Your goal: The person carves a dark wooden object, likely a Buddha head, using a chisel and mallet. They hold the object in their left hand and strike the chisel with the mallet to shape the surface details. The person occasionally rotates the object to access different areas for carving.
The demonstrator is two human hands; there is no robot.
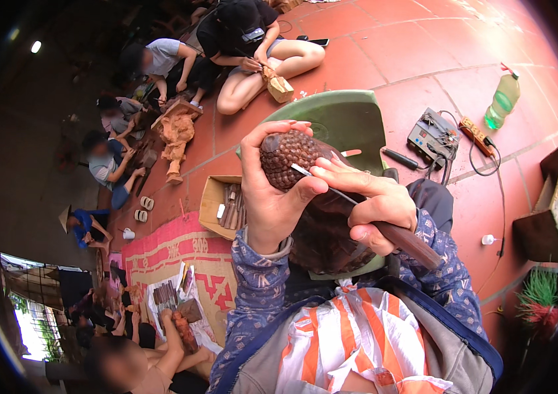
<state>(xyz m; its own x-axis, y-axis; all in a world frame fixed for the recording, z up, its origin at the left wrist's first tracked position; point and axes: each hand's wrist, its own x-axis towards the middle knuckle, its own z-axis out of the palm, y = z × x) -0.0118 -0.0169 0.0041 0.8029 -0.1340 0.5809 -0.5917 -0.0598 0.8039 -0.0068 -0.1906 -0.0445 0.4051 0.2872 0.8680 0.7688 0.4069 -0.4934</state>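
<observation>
Both hands work close together at the middle of the view, over the person's lap. Left hand point(271, 197) is curled around a dark wooden carving point(305, 197), its fingers reaching over the knobbed, rounded top and its thumb pressed against the near side; the grip is closed firmly on the wood. Right hand point(367, 200) lies just beside it, touching the carving's right flank, and is closed around a chisel point(384, 226) with a dark brown handle. The thin metal blade runs up and to the left from between the fingers, its tip resting on the bumpy surface near the top of the carving. The carving stands between the two hands, tilted, its lower body running down toward the patterned blue sleeves.

Behind the hands stands a green plastic chair point(351, 118) on the red tiled floor point(423, 39). A pink woven mat point(174, 253) lies to the left, with a cardboard box point(216, 197) of tools near its upper edge. Other people sit on the floor farther off, one holding a pale wooden block point(280, 87). To the right are a grey electrical unit point(431, 134) with cables and a green plastic bottle point(502, 102).
</observation>
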